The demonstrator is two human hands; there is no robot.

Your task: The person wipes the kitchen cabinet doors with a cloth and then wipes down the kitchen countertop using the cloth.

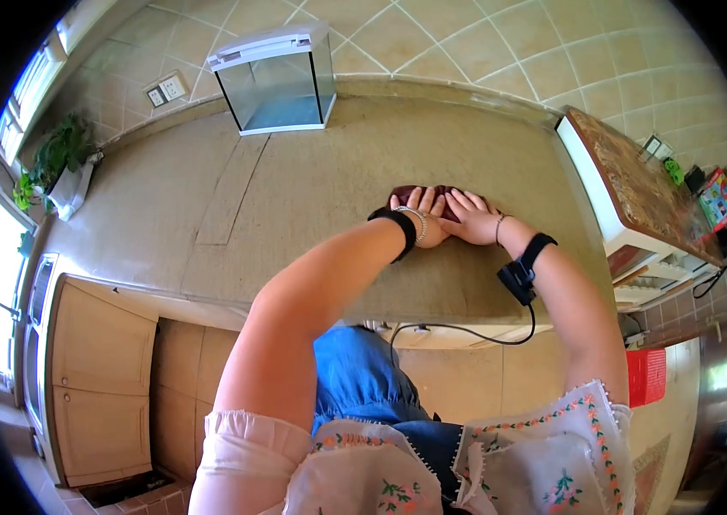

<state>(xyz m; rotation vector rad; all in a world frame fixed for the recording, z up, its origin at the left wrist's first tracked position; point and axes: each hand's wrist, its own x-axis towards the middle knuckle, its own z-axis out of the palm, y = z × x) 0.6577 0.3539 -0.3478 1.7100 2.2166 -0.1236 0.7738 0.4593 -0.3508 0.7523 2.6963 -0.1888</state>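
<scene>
A dark red cloth [399, 196] lies bunched on the grey-brown countertop [312, 184]. Both hands press down flat on it, side by side and touching. My left hand [424, 216] rests on the cloth's left part with its fingers spread, a beaded bracelet and a black band at the wrist. On the right part lies my right hand [473, 216], fingers stretched out and a little apart, with a thin bracelet. A black strap with a small device and a cable sits on the right forearm. The palms hide much of the cloth.
An empty glass tank [282, 90] with a white lid stands at the back wall. A potted plant [67, 163] is at the far left. On the right stands a cabinet [630, 163] with a brown patterned top and small items. A red basket [647, 378] is below right.
</scene>
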